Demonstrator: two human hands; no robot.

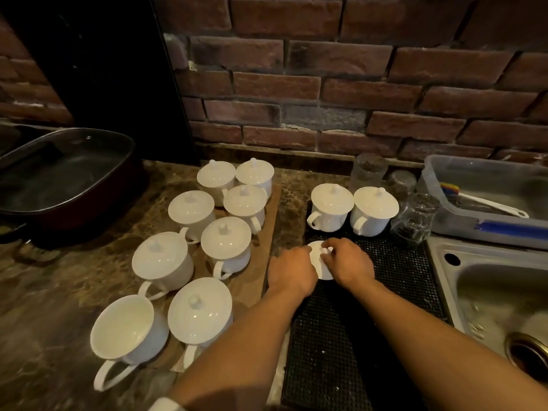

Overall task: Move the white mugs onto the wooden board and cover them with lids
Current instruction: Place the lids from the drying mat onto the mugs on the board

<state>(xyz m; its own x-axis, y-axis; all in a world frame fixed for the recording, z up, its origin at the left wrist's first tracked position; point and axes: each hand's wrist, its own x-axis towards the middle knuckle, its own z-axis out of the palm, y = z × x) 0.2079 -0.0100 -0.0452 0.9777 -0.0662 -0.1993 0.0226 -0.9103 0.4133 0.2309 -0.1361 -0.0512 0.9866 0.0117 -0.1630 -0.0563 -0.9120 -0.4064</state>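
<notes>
White porcelain fills the wooden board (268, 232), which lies on the brown marbled tabletop (59, 292). Seven lidded white mugs (226, 247) stand on the board in two rough rows running away from the camera, each lid topped by a small knob. At the board's near left corner sits one open mug (126, 329) with no lid, its handle pointing toward the camera.

Right of the board lies a black drying mat (341, 351). At the mat's far end, well apart from the board, two more lidded mugs (330, 207) stand side by side, touching or nearly so.

Just right of the board's right edge, both hands meet over a white lid (321, 262) above the mat. The right hand (350, 262) has its grip closed on the lid, fingertips pinching around the knob. The left hand (292, 272) cups the lid's left side, its grip narrow against the rim; whether a mug sits beneath the lid cannot be told.

Further right of the board, beyond the mat, upturned clear glasses (415, 221) stand beside a steel sink (474, 277) and a plastic tub (486, 197). Left of the board sits a dark lidded pan (59, 179).
</notes>
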